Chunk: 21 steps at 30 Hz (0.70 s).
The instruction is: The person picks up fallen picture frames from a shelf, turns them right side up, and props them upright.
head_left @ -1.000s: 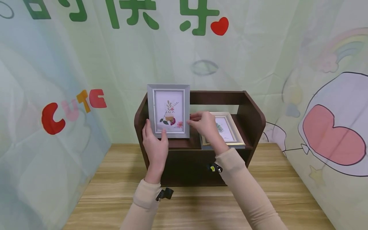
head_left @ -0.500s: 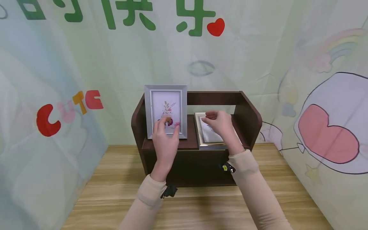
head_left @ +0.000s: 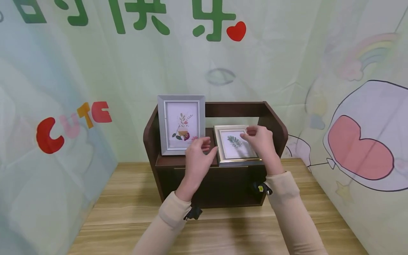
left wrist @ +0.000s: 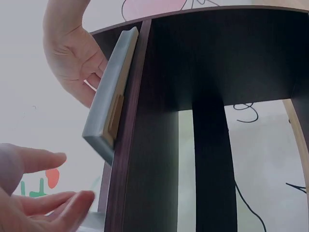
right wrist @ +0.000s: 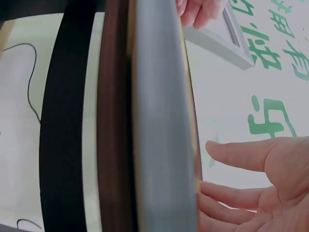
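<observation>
On the left of the brown shelf's (head_left: 213, 186) top board stands a grey photo frame (head_left: 161, 134) with a flower print. To its right a gold-edged photo frame (head_left: 237, 161) with a green leaf print lies flat. My left hand (head_left: 199, 159) hovers between the two frames, fingers loosely bent and nothing in them. My right hand (head_left: 262, 143) is over the right side of the lying frame, thumb and fingers apart. In the right wrist view its fingers (right wrist: 231, 195) come right at the edge of the gold-edged frame (right wrist: 164, 116). The left wrist view shows my left fingers (left wrist: 72, 208) holding nothing.
The shelf has raised side panels (head_left: 275, 124) and a back rail (head_left: 236, 109). It stands on a wood-grain table (head_left: 127, 209). A printed cloth backdrop (head_left: 134, 71) closes off the back and both sides.
Both hands have left the standing grey frame and moved right, the left to the gap between the frames, the right over the lying one. The view has shifted slightly. Both frames keep their places.
</observation>
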{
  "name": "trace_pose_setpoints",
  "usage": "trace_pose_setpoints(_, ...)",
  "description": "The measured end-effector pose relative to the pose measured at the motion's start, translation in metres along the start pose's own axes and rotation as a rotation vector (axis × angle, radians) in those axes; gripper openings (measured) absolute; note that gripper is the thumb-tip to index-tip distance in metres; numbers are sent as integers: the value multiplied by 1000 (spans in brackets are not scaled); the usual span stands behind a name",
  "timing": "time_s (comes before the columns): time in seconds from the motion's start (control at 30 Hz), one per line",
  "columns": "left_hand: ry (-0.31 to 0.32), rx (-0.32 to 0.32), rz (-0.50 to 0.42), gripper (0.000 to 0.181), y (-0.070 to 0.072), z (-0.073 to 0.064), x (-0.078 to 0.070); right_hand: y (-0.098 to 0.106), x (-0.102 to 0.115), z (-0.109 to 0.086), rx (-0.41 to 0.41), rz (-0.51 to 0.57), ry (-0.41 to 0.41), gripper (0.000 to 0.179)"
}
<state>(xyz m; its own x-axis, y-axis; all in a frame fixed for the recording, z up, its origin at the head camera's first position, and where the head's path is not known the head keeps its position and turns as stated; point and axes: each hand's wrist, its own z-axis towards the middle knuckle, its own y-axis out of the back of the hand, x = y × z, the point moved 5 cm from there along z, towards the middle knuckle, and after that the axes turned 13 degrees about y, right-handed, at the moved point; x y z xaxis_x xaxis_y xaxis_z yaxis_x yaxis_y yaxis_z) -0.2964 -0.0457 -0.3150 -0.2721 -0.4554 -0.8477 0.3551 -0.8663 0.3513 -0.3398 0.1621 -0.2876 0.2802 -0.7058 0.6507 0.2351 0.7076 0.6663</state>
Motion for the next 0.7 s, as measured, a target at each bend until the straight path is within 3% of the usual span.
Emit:
trace_pose_setpoints(0.3,113,200,89,39,-20,-3,7,-2,-18,-7,-34,-101,-49,46)
trace_pose_setpoints(0.7,172,270,75,44,-26,0,11,-5,-28,-13,12,-132,-76,47)
